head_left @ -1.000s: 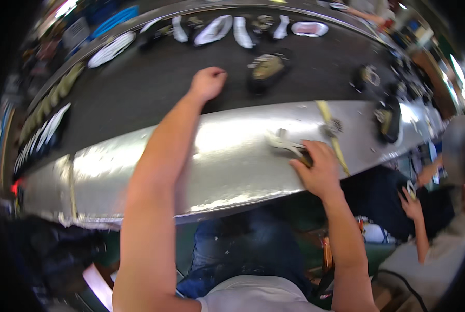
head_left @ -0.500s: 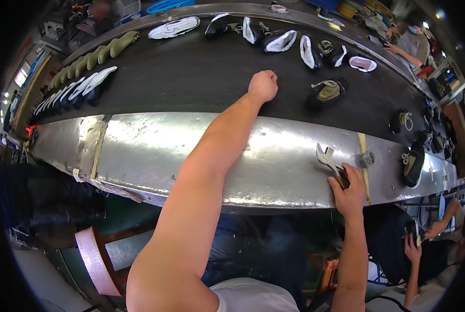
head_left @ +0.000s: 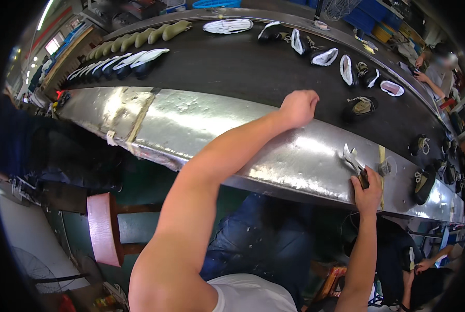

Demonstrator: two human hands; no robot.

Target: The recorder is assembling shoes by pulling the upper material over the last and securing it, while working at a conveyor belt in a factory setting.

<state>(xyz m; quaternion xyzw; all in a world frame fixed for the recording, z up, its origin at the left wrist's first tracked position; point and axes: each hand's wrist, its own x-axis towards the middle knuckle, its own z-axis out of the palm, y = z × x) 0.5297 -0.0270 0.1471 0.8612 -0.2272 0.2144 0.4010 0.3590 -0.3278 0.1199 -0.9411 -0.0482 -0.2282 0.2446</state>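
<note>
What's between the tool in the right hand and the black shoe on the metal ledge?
In the head view, a yellowish strip and a small clear dish lie between the tool and the black shoe.

Green floor [head_left: 148, 179], pink stool [head_left: 101, 229], bright window [head_left: 54, 44].

Over the past second the view has been swung leftward, so fixed things are shifted rightward in frame. The left hand [head_left: 299, 108] has been carried from before 12 o'clock to 2, drawn back over the dark belt [head_left: 217, 73] to its border with the metal ledge [head_left: 191, 117]. The lone dark shoe [head_left: 363, 106] is now seen past 2, formerly 1. In the right hand [head_left: 368, 195], the pincer-like tool [head_left: 353, 160] is angled toward 11, previously 10. More of the pink stool [head_left: 101, 229] is exposed at 8.
</note>
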